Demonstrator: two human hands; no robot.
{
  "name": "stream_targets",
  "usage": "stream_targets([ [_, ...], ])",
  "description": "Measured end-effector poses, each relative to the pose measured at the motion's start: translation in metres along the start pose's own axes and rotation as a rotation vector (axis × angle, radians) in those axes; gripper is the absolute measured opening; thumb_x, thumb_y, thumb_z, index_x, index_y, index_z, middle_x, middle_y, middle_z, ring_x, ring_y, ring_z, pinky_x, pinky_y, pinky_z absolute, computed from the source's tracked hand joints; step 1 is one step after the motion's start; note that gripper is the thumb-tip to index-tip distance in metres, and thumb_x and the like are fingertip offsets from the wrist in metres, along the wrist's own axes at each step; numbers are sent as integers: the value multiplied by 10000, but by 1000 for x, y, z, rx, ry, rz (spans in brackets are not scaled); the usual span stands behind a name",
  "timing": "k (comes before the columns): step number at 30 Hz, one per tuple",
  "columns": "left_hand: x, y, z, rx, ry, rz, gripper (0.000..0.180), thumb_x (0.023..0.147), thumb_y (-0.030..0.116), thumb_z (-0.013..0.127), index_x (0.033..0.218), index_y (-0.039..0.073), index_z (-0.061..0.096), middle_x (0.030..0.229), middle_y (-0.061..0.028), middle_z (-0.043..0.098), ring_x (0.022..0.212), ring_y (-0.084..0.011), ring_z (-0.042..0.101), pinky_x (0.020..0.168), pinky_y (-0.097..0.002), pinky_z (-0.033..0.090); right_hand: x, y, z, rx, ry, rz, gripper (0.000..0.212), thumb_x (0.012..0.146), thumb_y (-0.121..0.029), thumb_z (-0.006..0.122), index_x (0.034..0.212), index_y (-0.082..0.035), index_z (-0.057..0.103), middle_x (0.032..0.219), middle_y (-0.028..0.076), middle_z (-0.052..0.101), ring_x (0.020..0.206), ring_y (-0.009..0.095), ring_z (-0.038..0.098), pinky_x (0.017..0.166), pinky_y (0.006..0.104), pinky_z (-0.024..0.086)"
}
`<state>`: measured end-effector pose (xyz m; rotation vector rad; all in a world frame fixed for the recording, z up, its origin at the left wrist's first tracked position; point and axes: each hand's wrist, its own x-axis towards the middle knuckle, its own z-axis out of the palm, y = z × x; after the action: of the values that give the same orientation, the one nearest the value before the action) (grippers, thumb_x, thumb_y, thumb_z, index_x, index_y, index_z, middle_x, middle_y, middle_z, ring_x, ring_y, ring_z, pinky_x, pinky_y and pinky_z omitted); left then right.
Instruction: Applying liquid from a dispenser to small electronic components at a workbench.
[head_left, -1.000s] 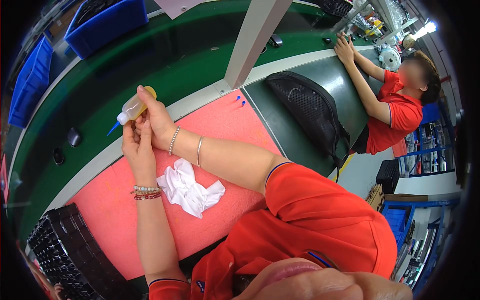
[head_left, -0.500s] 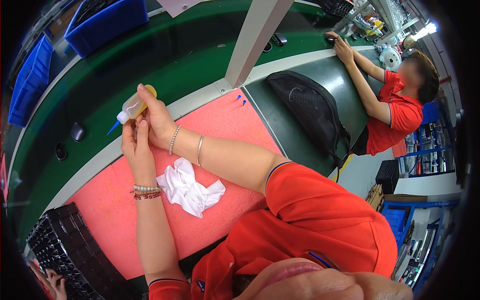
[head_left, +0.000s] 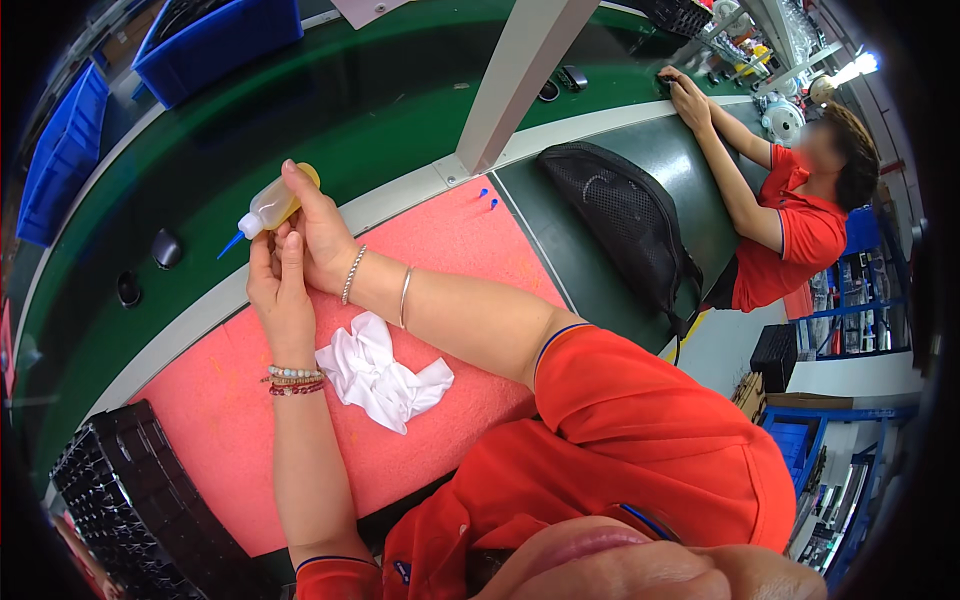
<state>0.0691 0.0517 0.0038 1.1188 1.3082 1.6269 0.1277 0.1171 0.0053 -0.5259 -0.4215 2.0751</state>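
My right hand (head_left: 325, 235) is wrapped round a clear squeeze bottle (head_left: 272, 207) of yellowish liquid, its white cap and thin blue nozzle pointing down and left. Close under the cap, my left hand (head_left: 281, 295) has its thumb raised and its fingers bent in beside the right hand. What those left fingers hold, if anything, is hidden. Both hands are over the near edge of the green conveyor belt (head_left: 400, 125). Below my wrists a crumpled white cloth (head_left: 385, 375) lies on a pink foam mat (head_left: 225, 400). Two dark rounded parts (head_left: 166, 249) sit on the belt to the left.
A black crate (head_left: 150, 500) stands at the lower left. A grey post (head_left: 515, 85) rises beside the belt. Blue bins (head_left: 215, 45) are at the far left. Two small blue pieces (head_left: 489, 198) lie on the mat. Rightward are a black mesh bag (head_left: 620, 225) and a co-worker in red (head_left: 800, 220).
The dark parts on the belt have shifted right and away. My hands keep the same hold on the bottle. Another person's hand at the lower left has mostly dropped out of sight.
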Motion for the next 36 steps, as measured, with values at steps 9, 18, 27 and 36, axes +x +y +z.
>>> stream_targets([
  [9,0,-3,-2,28,12,5,423,914,208,511,1260,-22,433,1128,-84,553,1026,-140,519,890,-264,401,-1,0,2,20,2,-23,445,793,-509,581,789,-70,507,649,4,451,547,82,401,532,236,363],
  [18,0,-3,-3,75,23,32,420,925,236,487,1260,-15,444,1140,-94,558,1034,-152,520,895,-269,396,-5,0,13,40,85,-86,473,782,-527,582,822,-61,512,724,28,506,612,98,473,581,234,408],
  [27,1,-8,-5,71,12,24,432,935,267,458,1266,-10,441,1158,-109,550,1049,-159,515,899,-277,395,2,4,4,-19,48,-72,488,782,-560,556,805,-74,511,700,13,486,536,72,410,437,204,319],
  [36,1,-10,-6,59,9,19,432,940,267,445,1263,-18,439,1167,-118,545,1064,-173,514,907,-282,392,4,5,3,-28,57,-65,488,781,-569,550,769,-83,506,627,-14,446,483,58,373,415,195,285],
])
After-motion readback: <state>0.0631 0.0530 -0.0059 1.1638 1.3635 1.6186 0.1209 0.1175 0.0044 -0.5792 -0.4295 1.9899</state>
